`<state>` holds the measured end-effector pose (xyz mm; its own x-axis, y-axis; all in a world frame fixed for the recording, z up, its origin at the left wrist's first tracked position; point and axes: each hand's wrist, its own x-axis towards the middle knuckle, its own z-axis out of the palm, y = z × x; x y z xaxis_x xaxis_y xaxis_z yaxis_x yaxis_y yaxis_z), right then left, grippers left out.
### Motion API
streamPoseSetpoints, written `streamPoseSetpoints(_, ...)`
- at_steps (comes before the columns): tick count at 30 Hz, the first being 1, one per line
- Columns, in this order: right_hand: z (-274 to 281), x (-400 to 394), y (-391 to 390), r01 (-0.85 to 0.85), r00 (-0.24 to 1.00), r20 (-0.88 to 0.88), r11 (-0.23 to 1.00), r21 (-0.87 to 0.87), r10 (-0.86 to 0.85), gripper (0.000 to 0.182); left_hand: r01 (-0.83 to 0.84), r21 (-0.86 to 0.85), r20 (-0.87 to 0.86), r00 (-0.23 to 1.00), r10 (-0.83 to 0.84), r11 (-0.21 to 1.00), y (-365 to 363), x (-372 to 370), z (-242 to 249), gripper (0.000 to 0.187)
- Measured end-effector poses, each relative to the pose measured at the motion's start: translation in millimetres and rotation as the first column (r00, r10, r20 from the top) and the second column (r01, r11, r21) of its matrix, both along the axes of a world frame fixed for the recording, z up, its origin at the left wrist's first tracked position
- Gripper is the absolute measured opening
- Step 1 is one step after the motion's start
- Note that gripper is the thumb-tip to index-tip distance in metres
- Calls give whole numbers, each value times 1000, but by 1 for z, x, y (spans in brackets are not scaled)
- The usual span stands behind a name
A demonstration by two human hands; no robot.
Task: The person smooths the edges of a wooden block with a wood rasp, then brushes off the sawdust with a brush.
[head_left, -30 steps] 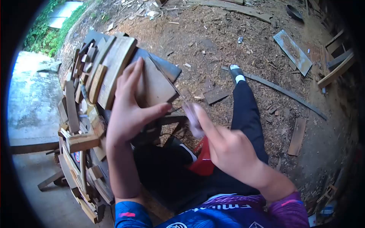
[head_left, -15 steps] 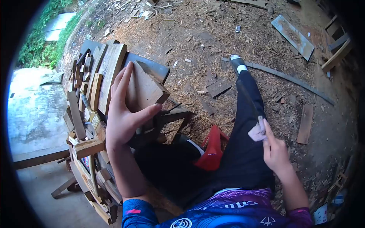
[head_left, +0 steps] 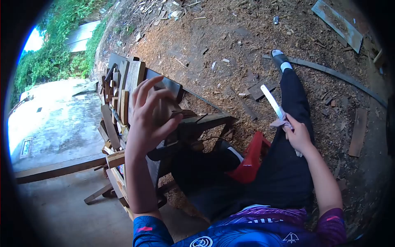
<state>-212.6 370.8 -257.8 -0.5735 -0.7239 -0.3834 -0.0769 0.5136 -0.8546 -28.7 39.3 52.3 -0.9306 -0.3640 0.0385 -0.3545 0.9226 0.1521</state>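
My left hand point(head_left: 150, 113) is raised at the workbench, its fingers curved over a wooden block point(head_left: 162, 109) and its thumb at the lower side. The hand partly hides the block, and how firmly it grips is hard to see. In my right hand point(head_left: 298, 136), above my thigh, is a long, flat, pale metal blade point(head_left: 271, 100) with a rounded end. A pinkish-white cloth point(head_left: 281, 120) is bunched around the blade's lower part, inside my fingers. The blade points up and left, apart from the block.
Wooden pieces point(head_left: 133, 80) are stacked along the bench at left. A red plastic seat point(head_left: 247, 164) shows between my legs. Wood chips cover the ground, with a long strip point(head_left: 329, 70) and a board point(head_left: 358, 131) at right. A timber beam point(head_left: 61, 170) stretches left.
My left fingers have lifted and curled, and the block has tilted. My right hand has turned, so the blade's bright flat face now shows. The whole view has shifted leftward.
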Motion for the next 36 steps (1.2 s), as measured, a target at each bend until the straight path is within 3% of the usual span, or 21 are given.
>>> streamPoseSetpoints(4,9,-14,-5,-18,995,95,998,-64,24,52,41,112,-2,999,-41,993,-8,-6,-3,33)
streamPoseSetpoints(7,25,-27,-7,-1,952,305,998,-56,18,52,97,191,-42,995,-91,977,-14,-3,0,32)
streamPoseSetpoints(8,18,-27,-6,15,934,358,998,-68,10,53,89,422,-267,963,30,902,-22,9,-13,27)
streamPoseSetpoints(10,17,-33,-6,39,875,485,996,-78,4,54,203,665,-541,794,277,719,-39,35,-36,18)
streamPoseSetpoints(12,13,-36,-6,91,832,555,988,-122,-8,55,219,722,-574,720,391,656,-48,54,-39,23)
streamPoseSetpoints(14,13,-40,-5,184,762,646,971,-151,-44,54,127,755,-525,704,478,643,-51,60,-40,31)
streamPoseSetpoints(16,7,-42,-5,246,728,683,952,-180,-59,51,-107,461,-417,850,322,881,-22,18,-31,36)
streamPoseSetpoints(18,14,-48,-5,207,713,700,965,-161,-35,50,-182,168,-176,961,211,969,-11,-1,-15,37)
streamPoseSetpoints(22,21,-54,-7,191,685,728,973,-131,-37,50,-181,113,-74,979,190,977,-7,-6,-8,37)
streamPoseSetpoints(25,20,-55,-5,203,673,739,966,-158,-21,51,-138,-146,64,987,148,980,8,-8,2,36)
streamPoseSetpoints(26,19,-55,-4,205,676,737,964,-172,-12,51,-114,-250,140,978,153,961,24,-14,8,27)
streamPoseSetpoints(29,20,-56,-2,200,676,737,967,-159,-19,50,70,-176,254,967,-23,982,61,-18,24,16)
streamPoseSetpoints(35,10,-53,1,155,745,667,969,-194,14,53,407,166,-27,912,-408,898,131,33,-5,32)
streamPoseSetpoints(36,11,-51,1,165,761,649,969,-185,-6,48,383,223,-81,924,-374,897,141,49,-14,18)
